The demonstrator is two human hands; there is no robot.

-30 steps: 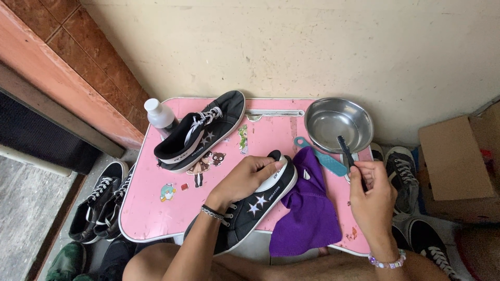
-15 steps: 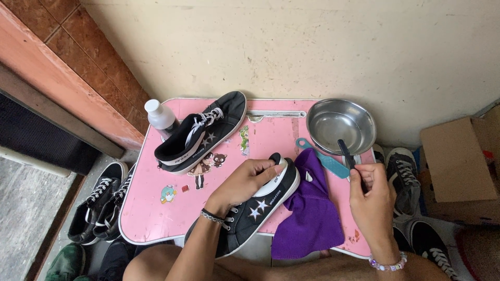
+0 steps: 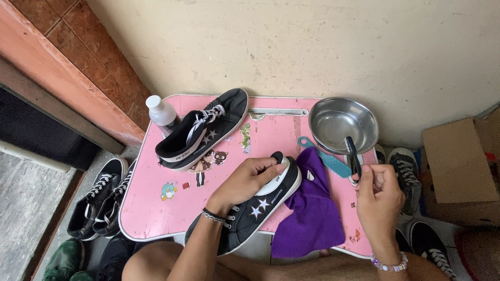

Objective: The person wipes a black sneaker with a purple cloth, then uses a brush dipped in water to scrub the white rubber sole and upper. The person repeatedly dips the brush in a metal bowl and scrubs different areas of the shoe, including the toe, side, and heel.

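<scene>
My left hand (image 3: 250, 178) grips the toe of a black sneaker with white stars (image 3: 249, 213), which lies across the front edge of a small pink table (image 3: 151, 208). In my right hand (image 3: 379, 195) I hold a dark toothbrush (image 3: 352, 154) upright, its bristle end at the rim of a steel bowl (image 3: 342, 124). A purple cloth (image 3: 312, 211) lies between the two hands. A second black sneaker (image 3: 203, 129) rests at the table's back left.
A white-capped bottle (image 3: 160, 113) stands at the table's back left corner. A teal brush (image 3: 325, 157) lies by the bowl. More dark shoes sit on the floor left (image 3: 99, 200) and right (image 3: 406, 166). A cardboard box (image 3: 458, 161) stands at the right.
My right hand has brought the toothbrush slightly up toward the bowl's rim. The left hand stays on the sneaker's toe.
</scene>
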